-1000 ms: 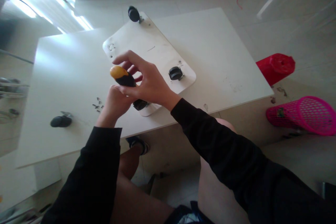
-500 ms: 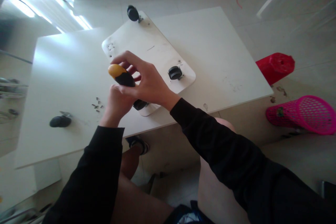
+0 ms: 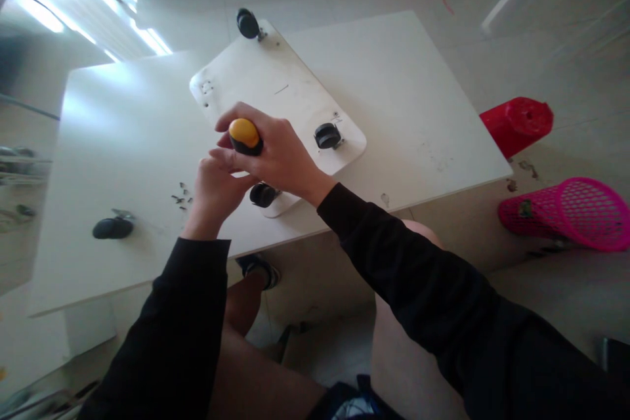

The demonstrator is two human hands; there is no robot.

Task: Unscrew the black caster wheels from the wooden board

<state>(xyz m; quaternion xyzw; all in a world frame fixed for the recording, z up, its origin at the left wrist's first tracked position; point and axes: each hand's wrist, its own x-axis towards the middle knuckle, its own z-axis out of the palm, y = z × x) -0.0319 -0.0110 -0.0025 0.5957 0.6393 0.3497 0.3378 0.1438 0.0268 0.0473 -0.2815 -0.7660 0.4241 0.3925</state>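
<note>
While leaning toward ten o'clock half a second ago, now seen almost end-on: yellow-and-black handle (image 3: pixel 245 138), rounded on top, gripped in the right hand (image 3: pixel 285 157) over the white board (image 3: pixel 268 65), at eight o'clock from its middle. At seven, left hand (image 3: pixel 219 187), fingers curled, unclear whether holding anything. Less covered now, at six: black caster (image 3: pixel 264 195). At three, scribble (image 3: pixel 336 119) too small to read.

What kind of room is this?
Probably a room in a home or a small workroom; I can't tell which. It has a tiled floor and a pink basket, and a wheeled board lies on a white table.
</note>
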